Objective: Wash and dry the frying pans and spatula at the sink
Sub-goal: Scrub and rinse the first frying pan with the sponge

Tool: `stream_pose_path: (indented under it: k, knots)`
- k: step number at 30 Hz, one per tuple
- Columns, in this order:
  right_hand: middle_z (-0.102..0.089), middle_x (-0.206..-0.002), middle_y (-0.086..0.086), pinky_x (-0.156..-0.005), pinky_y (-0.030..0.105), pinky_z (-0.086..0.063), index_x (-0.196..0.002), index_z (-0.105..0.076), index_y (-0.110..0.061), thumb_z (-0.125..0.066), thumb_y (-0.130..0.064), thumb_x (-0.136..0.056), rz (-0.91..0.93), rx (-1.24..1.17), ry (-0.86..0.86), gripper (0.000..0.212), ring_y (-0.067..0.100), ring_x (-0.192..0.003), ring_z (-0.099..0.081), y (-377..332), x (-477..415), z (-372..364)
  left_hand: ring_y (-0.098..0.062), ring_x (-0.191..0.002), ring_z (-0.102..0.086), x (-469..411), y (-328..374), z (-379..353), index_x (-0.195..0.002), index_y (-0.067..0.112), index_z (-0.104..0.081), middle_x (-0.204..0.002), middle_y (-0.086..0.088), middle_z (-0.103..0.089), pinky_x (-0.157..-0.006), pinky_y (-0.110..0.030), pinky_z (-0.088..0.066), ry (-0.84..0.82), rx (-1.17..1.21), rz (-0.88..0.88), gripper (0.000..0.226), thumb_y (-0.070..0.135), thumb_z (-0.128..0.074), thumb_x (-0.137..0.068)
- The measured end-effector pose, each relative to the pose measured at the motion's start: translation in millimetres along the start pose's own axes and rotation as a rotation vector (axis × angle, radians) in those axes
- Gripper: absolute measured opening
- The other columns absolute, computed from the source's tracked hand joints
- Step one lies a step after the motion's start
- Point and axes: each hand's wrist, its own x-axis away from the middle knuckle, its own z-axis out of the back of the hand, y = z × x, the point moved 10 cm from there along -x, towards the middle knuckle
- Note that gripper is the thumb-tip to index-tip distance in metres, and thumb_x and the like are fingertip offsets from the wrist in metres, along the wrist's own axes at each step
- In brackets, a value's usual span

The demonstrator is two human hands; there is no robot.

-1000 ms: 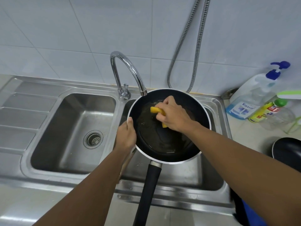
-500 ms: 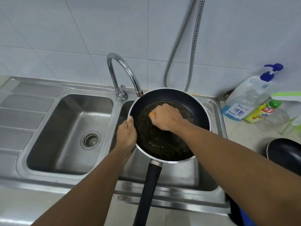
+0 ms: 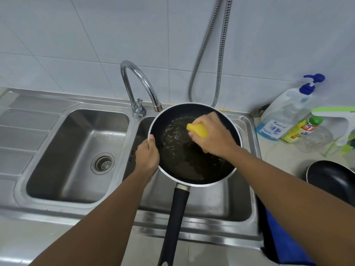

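Scrubbing step in hand: your left hand (image 3: 147,154) grips the pan (image 3: 194,144) rim over the right sink (image 3: 247,120) bowl; right hand (image 3: 213,136) squeezes the sponge (image 3: 197,129) inside. Next, rinsing is likely.

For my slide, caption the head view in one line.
Left hand steadies the black frying pan by its rim over the right basin while the right hand scrubs inside with a yellow sponge.

"Kasso" in blue on the label of the clear pump bottle (image 3: 284,114) with blue liquid, right of sink. Yellow green-capped bottle (image 3: 299,131) beside it has red-white label print, too blurred to read.
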Motion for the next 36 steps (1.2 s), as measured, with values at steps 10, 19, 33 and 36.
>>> stream_pose_path:
  k: [10,19,33,36]
  knots:
    - [-0.057,-0.123,0.013,-0.087,0.034,-0.045,-0.119,-0.068,-0.018,-0.058,-0.049,-0.084,-0.627,-0.02,0.463,0.048,0.029,-0.102,-0.058,205,54,79,-0.028,-0.104,-0.066,3,-14,-3,-0.118,0.017,-0.067,-0.108,-0.006,-0.07,-0.099,-0.054,-0.053,0.073,0.027,0.033,0.055,0.054,-0.028,-0.105]
    - [-0.063,-0.12,0.015,-0.093,0.052,-0.052,-0.125,-0.06,-0.016,-0.065,-0.049,-0.093,-0.655,0.279,0.26,0.047,0.039,-0.11,-0.059,273,83,63,-0.024,-0.101,-0.066,5,-33,-1,-0.119,0.016,-0.067,-0.106,-0.004,-0.07,-0.097,-0.05,-0.055,0.093,0.067,0.043,0.052,0.05,-0.029,-0.108]
    - [-0.058,-0.125,-0.001,-0.089,0.033,-0.042,-0.146,-0.04,-0.02,-0.043,-0.05,-0.105,-0.768,-0.798,0.487,0.05,0.021,-0.109,-0.058,75,122,-29,-0.028,-0.112,-0.06,16,-23,10,-0.134,0.008,-0.06,-0.115,-0.006,-0.063,-0.105,-0.047,-0.048,0.148,0.093,0.059,0.054,0.043,-0.026,-0.11]
    - [-0.059,-0.133,0.0,-0.103,0.046,-0.048,-0.145,-0.036,-0.022,-0.048,-0.059,-0.099,-0.887,-0.999,0.404,0.061,0.024,-0.116,-0.06,43,146,-71,-0.034,-0.121,-0.059,19,-19,10,-0.138,0.009,-0.057,-0.123,-0.009,-0.064,-0.108,-0.053,-0.046,0.152,0.122,0.091,0.055,0.045,-0.026,-0.11]
